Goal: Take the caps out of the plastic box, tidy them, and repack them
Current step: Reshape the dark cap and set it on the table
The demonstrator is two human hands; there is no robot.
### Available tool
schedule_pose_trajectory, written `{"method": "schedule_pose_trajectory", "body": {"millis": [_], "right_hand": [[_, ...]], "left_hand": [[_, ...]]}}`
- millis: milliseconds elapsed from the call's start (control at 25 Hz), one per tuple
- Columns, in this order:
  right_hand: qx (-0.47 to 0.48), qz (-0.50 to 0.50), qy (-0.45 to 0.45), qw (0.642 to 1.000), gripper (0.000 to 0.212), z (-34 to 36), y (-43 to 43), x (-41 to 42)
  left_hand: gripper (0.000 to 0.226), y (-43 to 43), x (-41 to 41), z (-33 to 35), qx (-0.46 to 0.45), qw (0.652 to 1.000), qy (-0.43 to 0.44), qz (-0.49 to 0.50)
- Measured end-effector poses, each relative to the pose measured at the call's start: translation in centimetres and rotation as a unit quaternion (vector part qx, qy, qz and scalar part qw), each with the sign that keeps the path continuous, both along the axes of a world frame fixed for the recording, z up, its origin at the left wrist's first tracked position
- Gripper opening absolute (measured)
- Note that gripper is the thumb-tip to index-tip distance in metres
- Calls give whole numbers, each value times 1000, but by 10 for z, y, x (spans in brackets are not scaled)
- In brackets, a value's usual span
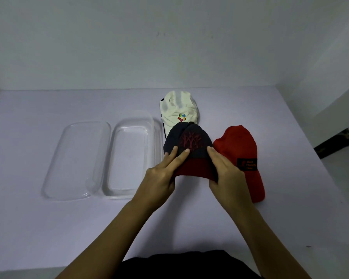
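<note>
A navy cap with a red brim and red embroidered emblem [189,140] lies in front of me on the table. My left hand [163,174] grips its left brim edge, fingers laid on the crown. My right hand [226,170] grips the brim's right side. A cream cap with a coloured logo [178,109] sits just behind it, partly overlapped. Right of the navy cap lies an all-red cap with a black patch [240,146], under my right wrist. The clear plastic box [129,125] stands empty to the left of the caps.
The box's clear lid [77,158] lies flat on the table to the left of the box. The white table [48,228] meets a pale wall at the back. A dark object [336,143] sits past the table's right edge.
</note>
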State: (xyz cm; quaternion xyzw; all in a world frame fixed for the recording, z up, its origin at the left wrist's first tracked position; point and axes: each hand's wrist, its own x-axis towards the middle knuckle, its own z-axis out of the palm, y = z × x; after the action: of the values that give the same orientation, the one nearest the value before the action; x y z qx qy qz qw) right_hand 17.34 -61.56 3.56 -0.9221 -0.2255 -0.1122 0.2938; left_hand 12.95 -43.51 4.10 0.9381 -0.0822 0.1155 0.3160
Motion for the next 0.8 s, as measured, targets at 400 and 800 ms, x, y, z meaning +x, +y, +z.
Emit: {"method": "schedule_pose_trajectory", "body": {"millis": [400,800], "right_hand": [[14,-51,-24,998,58,2,5,5],[192,-69,124,971,60,0,8,-4]], "left_hand": [[43,-14,16,24,-10,999,-28,21],[48,-17,18,21,41,996,-67,-33]]}}
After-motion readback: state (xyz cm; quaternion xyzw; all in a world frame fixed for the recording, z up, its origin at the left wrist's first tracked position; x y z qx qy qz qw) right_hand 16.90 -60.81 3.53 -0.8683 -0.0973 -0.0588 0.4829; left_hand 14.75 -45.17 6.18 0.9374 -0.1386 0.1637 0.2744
